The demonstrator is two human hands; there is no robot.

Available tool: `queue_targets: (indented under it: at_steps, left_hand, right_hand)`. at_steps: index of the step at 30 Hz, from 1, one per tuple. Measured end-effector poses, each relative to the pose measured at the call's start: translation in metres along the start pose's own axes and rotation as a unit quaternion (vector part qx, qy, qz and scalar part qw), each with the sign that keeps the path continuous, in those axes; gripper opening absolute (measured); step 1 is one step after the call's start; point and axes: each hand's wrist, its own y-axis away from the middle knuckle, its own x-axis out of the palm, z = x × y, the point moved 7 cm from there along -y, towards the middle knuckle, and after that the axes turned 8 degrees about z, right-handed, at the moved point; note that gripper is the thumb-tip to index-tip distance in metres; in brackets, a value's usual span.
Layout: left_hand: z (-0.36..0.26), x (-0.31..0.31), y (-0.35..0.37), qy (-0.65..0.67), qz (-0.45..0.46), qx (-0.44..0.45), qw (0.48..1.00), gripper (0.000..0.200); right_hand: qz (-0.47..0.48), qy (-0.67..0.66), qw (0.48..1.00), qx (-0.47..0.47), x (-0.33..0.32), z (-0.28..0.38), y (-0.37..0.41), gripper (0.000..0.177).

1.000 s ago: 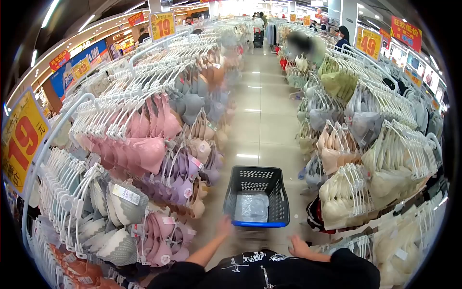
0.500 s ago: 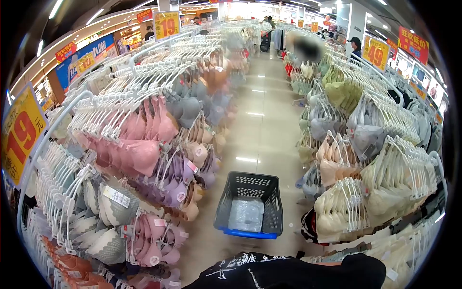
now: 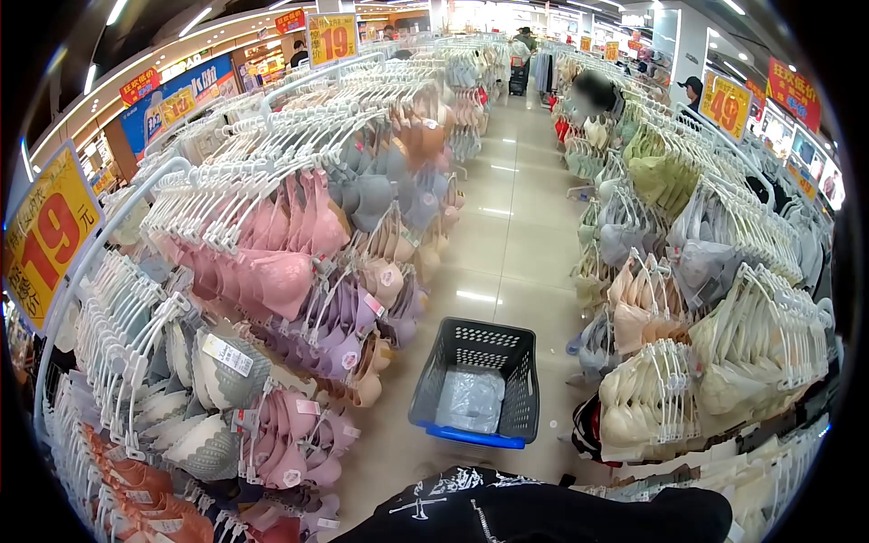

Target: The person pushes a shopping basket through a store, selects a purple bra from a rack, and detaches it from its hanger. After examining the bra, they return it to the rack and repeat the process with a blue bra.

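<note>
Neither of my hands shows in the head view; only my black top [image 3: 543, 514] with white print and a zip fills the bottom edge. In front of me on the floor stands a dark grey shopping basket [image 3: 523, 380] with a blue front edge. A clear plastic-wrapped pack [image 3: 472, 400] lies at its bottom. To the left of the basket hang purple bras [image 3: 337, 348], pink bras [image 3: 276, 281] and grey bras [image 3: 226, 366] on white hangers. Cream bras [image 3: 634, 407] hang to its right.
Racks of bras line both sides of a tiled aisle [image 3: 502, 244]. Yellow price signs stand on the racks, among them a "19" sign [image 3: 50, 237] at left and a "49" sign [image 3: 724, 110] at right. A person in a dark cap [image 3: 692, 90] stands beyond the right racks.
The view has turned slightly left, so the racks and basket appear a little further right. A sliver of skin by the sleeve at the bottom no longer shows. The pack stays in the basket.
</note>
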Motion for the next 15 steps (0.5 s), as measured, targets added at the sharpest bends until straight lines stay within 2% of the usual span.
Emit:
queue_targets:
  at_steps: [5, 15]
  left_hand:
    - [-0.001, 0.002, 0.003, 0.010, 0.001, 0.000, 1.000, 0.015]
    - [0.002, 0.015, 0.019, 0.036, -0.009, 0.018, 0.999, 0.012]
  right_hand:
    - [0.009, -0.001, 1.000, 0.008, 0.004, -0.003, 0.006, 0.036]
    - [0.093, 0.013, 0.994, 0.054, 0.030, -0.047, 0.071, 0.033]
